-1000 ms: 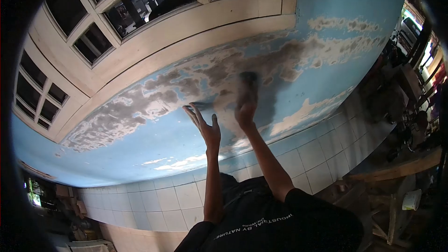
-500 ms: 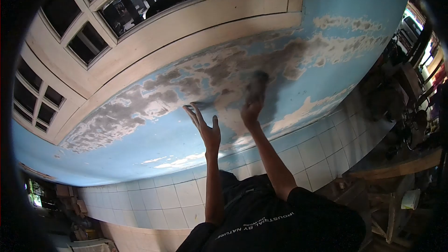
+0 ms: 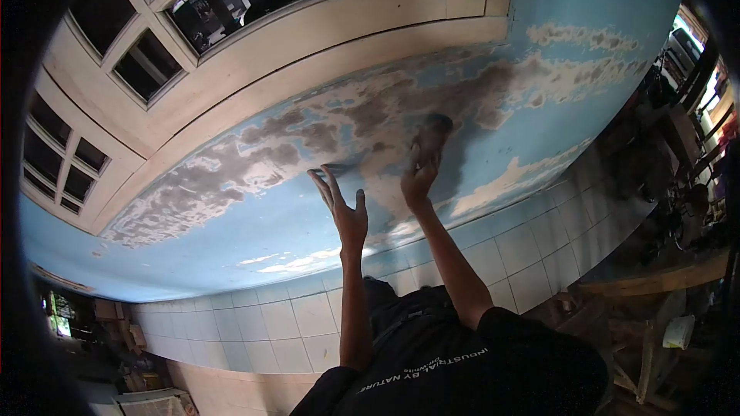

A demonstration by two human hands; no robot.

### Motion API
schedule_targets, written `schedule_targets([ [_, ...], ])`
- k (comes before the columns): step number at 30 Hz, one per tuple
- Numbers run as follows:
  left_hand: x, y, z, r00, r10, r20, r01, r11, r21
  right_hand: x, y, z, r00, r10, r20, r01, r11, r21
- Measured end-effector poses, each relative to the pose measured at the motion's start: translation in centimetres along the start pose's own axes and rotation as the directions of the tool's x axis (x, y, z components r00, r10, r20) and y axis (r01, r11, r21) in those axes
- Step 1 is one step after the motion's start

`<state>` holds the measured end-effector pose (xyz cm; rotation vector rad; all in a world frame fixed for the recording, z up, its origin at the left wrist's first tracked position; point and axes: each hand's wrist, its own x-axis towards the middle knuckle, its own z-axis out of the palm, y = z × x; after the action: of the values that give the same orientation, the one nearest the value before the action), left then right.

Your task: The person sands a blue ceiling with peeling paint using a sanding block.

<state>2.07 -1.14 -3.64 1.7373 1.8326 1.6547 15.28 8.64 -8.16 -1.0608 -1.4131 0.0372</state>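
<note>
A blue wall with peeling paint fills the middle of the view, its bare grey and whitish patches running below the window frame. My left hand is open against the wall, fingers stretched upward and thumb apart, holding nothing. To its right, my right hand is closed around a dark, flat-looking piece with a rounded end. This piece is blurred, and I cannot tell its kind. It lies over the patchy area, close to the wall surface.
A cream wooden window frame with dark panes runs above the patches. White tiles line the lower wall. At the right stand a wooden bench, a white container and dark clutter. Boxes sit at the far left.
The view has shifted slightly. My right hand and the dark piece show less blur and sit in nearly the same spot on the wall. My left hand keeps its open pose.
</note>
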Motion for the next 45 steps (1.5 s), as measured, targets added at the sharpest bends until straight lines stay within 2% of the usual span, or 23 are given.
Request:
schedule_targets([
  [2, 0.0, -0.1, -0.1, 1.0, 0.009, 0.019, -0.009, 1.0, -0.005, 0.9, -3.1, 0.9, 0.967, 0.048, -0.25, -0.031, 0.997, 0.072],
  [5, 0.0, 0.2, 0.1, 1.0, 0.006, 0.002, -0.006, 1.0, 0.006, 1.2, -6.4, 0.4, 0.99, -0.064, -0.128, 0.079, 0.99, 0.12],
  [8, 0.0, 0.2, 0.0, 1.0, -0.003, 0.013, 0.003, 1.0, 0.014, 1.2, -2.7, -0.6, 0.976, -0.219, 0.006, 0.218, 0.973, 0.077],
  [10, 0.1, 0.3, -0.5, 0.999, -0.021, 0.036, 0.021, 1.0, 0.002, 1.0, -0.5, -0.2, 0.977, -0.194, -0.09, 0.202, 0.976, 0.087],
  [12, 0.0, 0.3, -0.6, 0.997, -0.038, 0.065, 0.039, 0.999, -0.012, 0.4, 0.3, -0.1, 0.977, 0.187, -0.107, -0.185, 0.982, 0.023],
  [14, 0.0, 0.1, -0.4, 0.998, -0.014, 0.055, 0.014, 1.0, 0.007, -0.2, -1.6, 1.3, 0.963, 0.204, -0.176, -0.195, 0.978, 0.067],
  [16, 0.0, 0.3, -0.1, 0.999, -0.003, 0.036, 0.003, 1.0, 0.013, -0.7, -3.9, 1.6, 0.981, 0.088, -0.175, -0.03, 0.95, 0.311],
  [17, 0.1, 0.4, 0.0, 1.0, 0.01, 0.012, -0.01, 1.0, 0.021, -1.3, -4.4, 1.0, 0.998, -0.056, 0.026, 0.053, 0.995, 0.088],
  [18, 0.0, 0.4, 0.1, 1.0, 0.011, 0.017, -0.011, 1.0, 0.02, -1.5, -3.8, 0.8, 0.998, -0.052, 0.023, 0.05, 0.995, 0.085],
  [20, 0.1, 0.4, 0.0, 1.0, 0.014, 0.012, -0.015, 1.0, 0.022, -1.2, -2.1, 0.2, 0.947, -0.256, 0.195, 0.271, 0.961, -0.058],
  [21, 0.2, 0.3, -0.1, 1.0, 0.016, 0.008, -0.016, 1.0, 0.023, 0.0, -2.9, -0.7, 0.978, -0.207, 0.018, 0.207, 0.978, 0.017],
  [22, 0.1, 0.2, -0.3, 1.0, 0.005, 0.029, -0.005, 1.0, 0.012, -0.2, -1.6, -0.7, 0.978, -0.208, 0.02, 0.208, 0.978, 0.022],
  [24, 0.0, 0.3, -0.5, 0.999, -0.012, 0.042, 0.012, 1.0, 0.004, 0.0, 0.3, -0.5, 0.998, 0.018, -0.066, -0.021, 0.999, -0.045],
  [28, 0.1, 0.3, -0.6, 0.997, -0.034, 0.062, 0.033, 0.999, 0.01, -1.6, -3.0, 1.9, 0.989, 0.06, -0.134, -0.036, 0.984, 0.175],
  [30, 0.0, 0.2, -0.5, 0.998, -0.021, 0.06, 0.019, 0.999, 0.026, -1.3, -4.4, 1.4, 0.993, 0.015, -0.118, 0.009, 0.98, 0.197],
  [32, -0.1, 0.1, -0.5, 0.998, -0.031, 0.056, 0.029, 0.999, 0.029, -0.7, -4.3, 0.6, 0.975, -0.214, 0.051, 0.215, 0.977, -0.004],
  [34, 0.0, 0.0, -0.8, 0.996, -0.034, 0.078, 0.032, 0.999, 0.037, -0.1, -2.2, -0.2, 0.978, -0.208, 0.018, 0.208, 0.978, 0.009],
  [36, -0.2, -0.1, -1.2, 0.994, -0.045, 0.1, 0.041, 0.998, 0.046, 0.7, -0.3, -0.4, 0.992, -0.073, -0.101, 0.085, 0.988, 0.128],
  [37, -0.2, -0.2, -1.4, 0.992, -0.047, 0.115, 0.04, 0.997, 0.062, 0.7, -1.2, -0.8, 0.995, 0.056, -0.08, -0.046, 0.99, 0.131],
  [38, -0.1, -0.2, -1.4, 0.99, -0.047, 0.133, 0.037, 0.996, 0.076, 0.0, -1.9, 0.3, 0.995, 0.057, -0.079, -0.046, 0.99, 0.13],
  [40, -0.1, -0.1, -1.0, 0.992, -0.046, 0.117, 0.039, 0.997, 0.065, -1.8, -3.1, 2.7, 0.948, 0.293, -0.122, -0.215, 0.876, 0.432],
  [42, -0.1, 0.0, -0.8, 0.994, -0.042, 0.103, 0.036, 0.998, 0.059, -2.0, -4.4, 2.0, 0.997, -0.079, 0.013, 0.076, 0.984, 0.16],
  [45, -0.1, -0.2, -0.5, 0.997, -0.009, 0.08, 0.002, 0.997, 0.083, -0.4, -4.5, 0.7, 0.971, -0.224, 0.079, 0.224, 0.975, 0.006],
])
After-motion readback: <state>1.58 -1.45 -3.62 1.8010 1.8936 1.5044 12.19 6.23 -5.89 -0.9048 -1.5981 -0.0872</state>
